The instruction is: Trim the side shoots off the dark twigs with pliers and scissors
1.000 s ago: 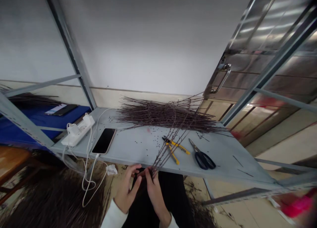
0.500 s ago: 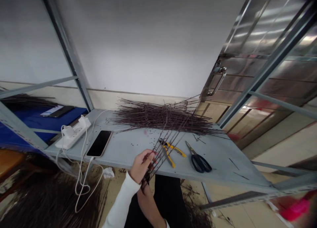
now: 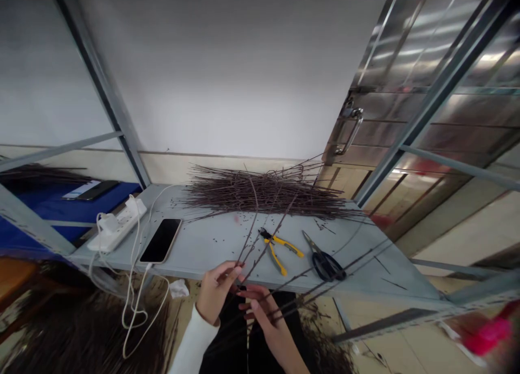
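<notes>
Where the hands (image 3: 216, 292) (image 3: 264, 318) meet, thin dark twigs (image 3: 280, 221) cross, their grip partly hidden

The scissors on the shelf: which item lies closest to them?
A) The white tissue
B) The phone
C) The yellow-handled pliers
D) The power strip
C: the yellow-handled pliers lie just left of the black-handled scissors on the grey metal shelf.
</notes>
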A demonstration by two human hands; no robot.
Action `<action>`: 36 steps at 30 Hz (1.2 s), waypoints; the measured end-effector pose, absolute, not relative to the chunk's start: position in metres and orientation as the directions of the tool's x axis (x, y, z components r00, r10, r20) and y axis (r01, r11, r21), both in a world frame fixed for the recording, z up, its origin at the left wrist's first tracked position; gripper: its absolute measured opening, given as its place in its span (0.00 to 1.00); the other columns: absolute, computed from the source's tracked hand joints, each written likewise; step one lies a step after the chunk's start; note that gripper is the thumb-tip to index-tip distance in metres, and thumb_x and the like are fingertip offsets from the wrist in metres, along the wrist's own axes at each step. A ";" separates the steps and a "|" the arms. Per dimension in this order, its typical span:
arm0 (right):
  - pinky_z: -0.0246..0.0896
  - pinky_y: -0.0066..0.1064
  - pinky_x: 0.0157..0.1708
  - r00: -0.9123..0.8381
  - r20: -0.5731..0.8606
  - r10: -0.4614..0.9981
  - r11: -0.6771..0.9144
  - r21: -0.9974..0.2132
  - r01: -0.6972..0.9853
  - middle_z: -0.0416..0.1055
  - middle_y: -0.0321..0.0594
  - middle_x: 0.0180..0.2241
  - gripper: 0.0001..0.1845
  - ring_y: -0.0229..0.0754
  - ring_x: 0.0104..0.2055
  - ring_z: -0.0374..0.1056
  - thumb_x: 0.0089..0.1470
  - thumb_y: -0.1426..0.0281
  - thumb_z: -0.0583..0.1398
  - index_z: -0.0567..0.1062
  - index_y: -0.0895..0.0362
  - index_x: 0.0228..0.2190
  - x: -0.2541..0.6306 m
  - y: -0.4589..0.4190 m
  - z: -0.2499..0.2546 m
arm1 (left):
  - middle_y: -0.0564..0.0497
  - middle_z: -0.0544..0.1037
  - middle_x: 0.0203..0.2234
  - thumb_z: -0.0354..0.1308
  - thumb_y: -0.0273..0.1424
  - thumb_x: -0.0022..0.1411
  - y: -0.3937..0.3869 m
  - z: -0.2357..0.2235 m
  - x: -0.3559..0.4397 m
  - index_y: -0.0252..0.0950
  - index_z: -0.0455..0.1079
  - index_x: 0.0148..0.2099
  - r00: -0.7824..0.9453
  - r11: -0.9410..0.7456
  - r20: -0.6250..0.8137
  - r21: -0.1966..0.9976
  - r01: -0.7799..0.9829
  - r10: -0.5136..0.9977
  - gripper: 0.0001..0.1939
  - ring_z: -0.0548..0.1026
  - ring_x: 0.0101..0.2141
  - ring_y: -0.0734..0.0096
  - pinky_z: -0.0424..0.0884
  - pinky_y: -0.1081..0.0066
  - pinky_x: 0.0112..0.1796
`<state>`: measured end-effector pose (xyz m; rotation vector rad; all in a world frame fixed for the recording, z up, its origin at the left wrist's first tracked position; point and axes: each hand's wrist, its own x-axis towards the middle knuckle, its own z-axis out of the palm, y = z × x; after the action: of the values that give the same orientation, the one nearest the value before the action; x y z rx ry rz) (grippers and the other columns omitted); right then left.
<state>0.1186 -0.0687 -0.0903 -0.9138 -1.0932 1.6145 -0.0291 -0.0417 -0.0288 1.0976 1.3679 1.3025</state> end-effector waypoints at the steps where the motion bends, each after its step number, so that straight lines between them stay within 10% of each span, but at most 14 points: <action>1: 0.67 0.37 0.38 -0.260 -0.078 0.962 -0.154 -0.945 -0.289 0.76 0.45 0.41 0.22 0.46 0.38 0.73 0.52 0.53 0.60 0.72 0.54 0.43 0.123 -0.068 -0.087 | 0.50 0.77 0.19 0.63 0.42 0.49 -0.044 -0.029 -0.028 0.33 0.79 0.34 -0.185 0.052 -0.048 0.999 0.016 0.982 0.17 0.68 0.16 0.74 0.70 0.74 0.19; 14: 0.67 0.40 0.45 -0.152 -0.055 0.987 -0.106 -0.928 -0.356 0.76 0.44 0.40 0.24 0.48 0.42 0.72 0.45 0.55 0.65 0.75 0.53 0.43 0.133 -0.055 -0.067 | 0.49 0.80 0.18 0.64 0.35 0.46 -0.068 -0.048 -0.025 0.43 0.81 0.30 -0.239 0.071 -0.035 0.987 0.142 0.970 0.08 0.73 0.15 0.66 0.74 0.69 0.19; 28: 0.68 0.35 0.25 -0.250 -0.064 0.966 -0.157 -0.914 -0.374 0.75 0.38 0.22 0.21 0.43 0.21 0.70 0.46 0.49 0.63 0.73 0.55 0.27 0.120 -0.029 -0.033 | 0.48 0.83 0.30 0.59 0.39 0.56 -0.078 -0.050 -0.023 0.41 0.78 0.38 -0.101 -0.024 0.057 0.953 0.302 0.993 0.11 0.79 0.25 0.65 0.76 0.71 0.28; 36: 0.66 0.33 0.29 -0.248 -0.033 0.968 -0.114 -0.941 -0.320 0.73 0.37 0.22 0.22 0.43 0.25 0.71 0.46 0.49 0.63 0.72 0.56 0.26 0.121 -0.013 -0.029 | 0.43 0.75 0.47 0.56 0.34 0.60 -0.061 -0.026 -0.019 0.39 0.68 0.51 -0.088 -0.222 0.269 0.909 0.353 0.959 0.17 0.76 0.43 0.62 0.74 0.63 0.42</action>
<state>0.1205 -0.0130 -0.0285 -0.8815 -1.0816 1.5805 -0.0193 -0.0613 -0.0262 1.5965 1.4418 1.3189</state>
